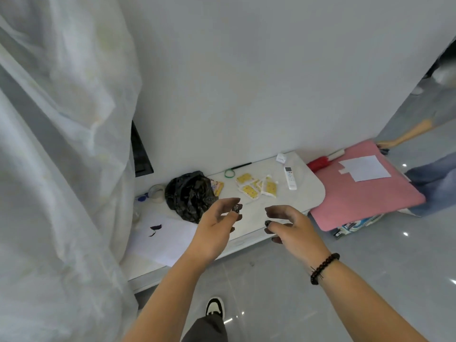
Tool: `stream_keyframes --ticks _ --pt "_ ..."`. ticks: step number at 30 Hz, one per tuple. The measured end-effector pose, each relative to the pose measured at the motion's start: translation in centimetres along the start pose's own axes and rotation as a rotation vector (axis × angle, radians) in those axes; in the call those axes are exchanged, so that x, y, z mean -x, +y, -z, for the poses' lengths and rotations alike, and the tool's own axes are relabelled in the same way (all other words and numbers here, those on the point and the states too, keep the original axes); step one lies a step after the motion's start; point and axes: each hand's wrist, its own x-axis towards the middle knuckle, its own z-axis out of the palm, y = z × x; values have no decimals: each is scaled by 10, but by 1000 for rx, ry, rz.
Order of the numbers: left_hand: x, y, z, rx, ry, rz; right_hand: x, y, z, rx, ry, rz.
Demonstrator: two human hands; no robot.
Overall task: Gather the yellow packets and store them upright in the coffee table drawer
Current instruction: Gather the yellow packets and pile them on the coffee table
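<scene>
Several yellow packets (256,187) with white edges lie flat in a loose overlapping cluster on the white coffee table (311,191), toward its far right end. One more yellowish packet (217,187) peeks out from behind a black bag. My left hand (217,224) and my right hand (287,224) hover side by side above the table's near edge, short of the cluster. Both have loosely curled fingers and hold nothing. No drawer is visible.
A crumpled black plastic bag (190,195) sits left of the packets. A white remote (290,177), a green ring (229,173), a tape roll (158,192) and a paper sheet (162,240) also lie on the table. A pink cushion (362,188) borders the right end; plastic sheeting (61,169) hangs left.
</scene>
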Motion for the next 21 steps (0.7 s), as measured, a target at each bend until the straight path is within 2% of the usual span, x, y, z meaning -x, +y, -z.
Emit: stream_keyframes --ticks 9,15,21 --pt "-161 21 -9 -34 -8 72 -156 -19 9 -86 24 -99" --pt "-243 33 -42 -33 30 121 -243 -12 47 -68 -22 -154" --pt "-317 23 -91 27 174 198 -342 -5 98 -33 -113 -239"
